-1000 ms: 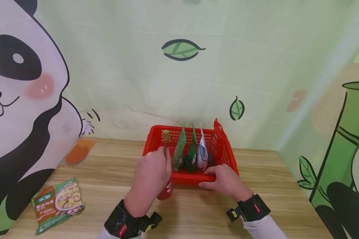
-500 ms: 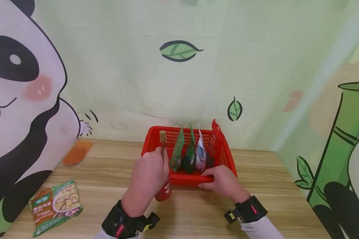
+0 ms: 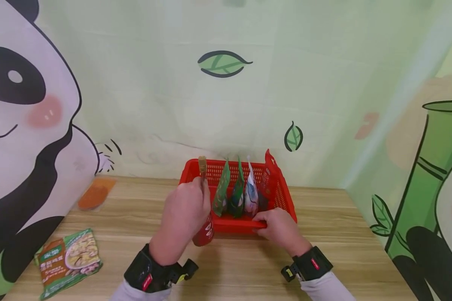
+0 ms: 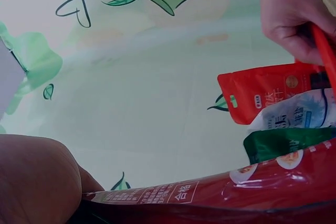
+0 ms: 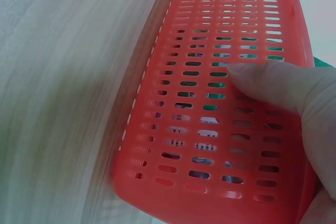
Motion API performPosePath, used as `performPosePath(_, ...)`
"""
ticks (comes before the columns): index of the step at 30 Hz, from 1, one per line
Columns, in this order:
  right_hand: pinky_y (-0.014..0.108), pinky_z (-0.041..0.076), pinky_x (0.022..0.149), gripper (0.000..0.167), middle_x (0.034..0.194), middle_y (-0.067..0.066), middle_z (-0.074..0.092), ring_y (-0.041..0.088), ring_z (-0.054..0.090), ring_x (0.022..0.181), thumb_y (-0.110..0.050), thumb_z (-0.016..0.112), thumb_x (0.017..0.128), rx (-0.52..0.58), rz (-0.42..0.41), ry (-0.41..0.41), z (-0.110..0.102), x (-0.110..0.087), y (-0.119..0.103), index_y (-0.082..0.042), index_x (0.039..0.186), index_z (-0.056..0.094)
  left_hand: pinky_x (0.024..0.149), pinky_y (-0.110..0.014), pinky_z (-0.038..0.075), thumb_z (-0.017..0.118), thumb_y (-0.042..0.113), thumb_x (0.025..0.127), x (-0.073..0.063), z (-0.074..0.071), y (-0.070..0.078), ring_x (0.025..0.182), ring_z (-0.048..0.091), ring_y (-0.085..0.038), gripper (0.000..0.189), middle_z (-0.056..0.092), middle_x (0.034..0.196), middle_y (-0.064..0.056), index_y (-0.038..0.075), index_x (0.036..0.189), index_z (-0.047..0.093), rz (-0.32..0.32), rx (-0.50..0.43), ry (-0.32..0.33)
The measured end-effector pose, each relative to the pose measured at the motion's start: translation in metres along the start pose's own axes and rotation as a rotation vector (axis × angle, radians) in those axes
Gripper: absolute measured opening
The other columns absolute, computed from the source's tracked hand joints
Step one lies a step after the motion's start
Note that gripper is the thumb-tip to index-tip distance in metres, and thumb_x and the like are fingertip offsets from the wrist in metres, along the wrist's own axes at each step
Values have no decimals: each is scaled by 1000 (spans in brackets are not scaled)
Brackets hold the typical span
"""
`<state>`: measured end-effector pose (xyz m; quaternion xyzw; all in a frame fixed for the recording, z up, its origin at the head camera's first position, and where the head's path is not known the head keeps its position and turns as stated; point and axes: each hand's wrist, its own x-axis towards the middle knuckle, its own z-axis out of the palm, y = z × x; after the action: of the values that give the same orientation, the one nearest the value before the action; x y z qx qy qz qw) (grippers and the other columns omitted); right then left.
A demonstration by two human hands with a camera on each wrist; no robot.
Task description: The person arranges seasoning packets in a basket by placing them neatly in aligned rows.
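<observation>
My left hand [image 3: 186,205] pinches a shiny red food packet [image 4: 262,187] near its top. In the head view the packet stands almost edge-on, its tan top above the fingers and its red lower end in front of the basket's left part. My right hand [image 3: 280,230] grips the front rim of a red plastic basket [image 3: 233,228], with the thumb [image 5: 262,80] on the slotted wall. Inside, a green packet [image 3: 221,194], a darker green packet [image 3: 237,196], a white-blue packet [image 3: 251,194] and a red packet [image 3: 269,179] stand in a row.
A green and brown food packet [image 3: 69,261] lies flat at the table's left, apparently over another one. Farther back, an orange flat packet [image 3: 96,193] rests near the panda-print backdrop [image 3: 154,104]. The wooden table [image 3: 248,267] meets the backdrop right behind the basket.
The held red packet has risen slightly, its lower end a little higher against the basket. The right hand keeps its grip on the rim. The whole view has shifted slightly.
</observation>
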<state>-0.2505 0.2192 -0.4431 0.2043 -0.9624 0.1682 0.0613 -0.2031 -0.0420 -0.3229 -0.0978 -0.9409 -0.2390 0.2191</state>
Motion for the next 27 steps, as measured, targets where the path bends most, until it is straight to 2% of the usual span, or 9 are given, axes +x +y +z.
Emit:
performPosePath(5, 33, 61, 83, 22, 87, -6, 77, 10, 65, 80, -18, 92, 76, -26, 14, 21, 1, 0, -2, -21, 95, 83, 43, -23, 48, 61, 19, 101, 17, -9, 0, 47, 56, -17, 23, 57, 58, -7, -3, 94, 66, 20, 24, 13)
performPosePath(7, 34, 61, 83, 22, 87, -6, 78, 10, 65, 80, -18, 92, 76, -29, 19, 24, 1, 0, -2, -21, 96, 83, 45, -26, 51, 60, 19, 102, 26, -10, -1, 50, 62, -20, 25, 62, 61, -10, -4, 97, 67, 26, 41, 11)
performPosePath(11, 35, 61, 85, 21, 87, -6, 78, 10, 66, 81, -19, 91, 76, -33, 19, 25, 1, 0, -2, -21, 96, 83, 53, -32, 59, 58, 20, 102, 47, -8, -6, 59, 69, -24, 24, 67, 68, -13, -3, 100, 67, 5, 59, -39)
performPosePath(17, 34, 62, 84, 21, 87, -6, 78, 10, 67, 81, -20, 91, 77, -48, 18, 17, 2, -1, -1, -20, 97, 83, 56, -34, 59, 55, 18, 102, 77, 12, -15, 63, 66, -22, 24, 67, 69, -10, 2, 92, 68, -18, 96, -175)
performPosePath(21, 34, 62, 83, 22, 87, -4, 78, 11, 68, 80, -18, 91, 77, -48, 13, 14, 1, -1, -1, -19, 97, 84, 52, -31, 54, 56, 17, 100, 92, 27, -19, 64, 64, -21, 23, 66, 70, -8, 5, 84, 69, -48, 113, -258)
performPosePath(24, 35, 62, 83, 21, 87, -4, 78, 11, 68, 80, -17, 91, 77, -46, 10, 17, 1, 0, -1, -18, 97, 84, 50, -28, 50, 59, 17, 98, 101, 34, -21, 64, 62, -21, 22, 66, 71, -7, 6, 83, 71, -78, 113, -304)
performPosePath(27, 34, 62, 83, 21, 86, -5, 78, 10, 67, 79, -18, 91, 77, -52, 8, 22, 2, 0, -1, -19, 96, 84, 51, -27, 47, 58, 17, 99, 109, 41, -23, 64, 61, -20, 23, 66, 71, -7, 5, 84, 72, -68, 133, -328)
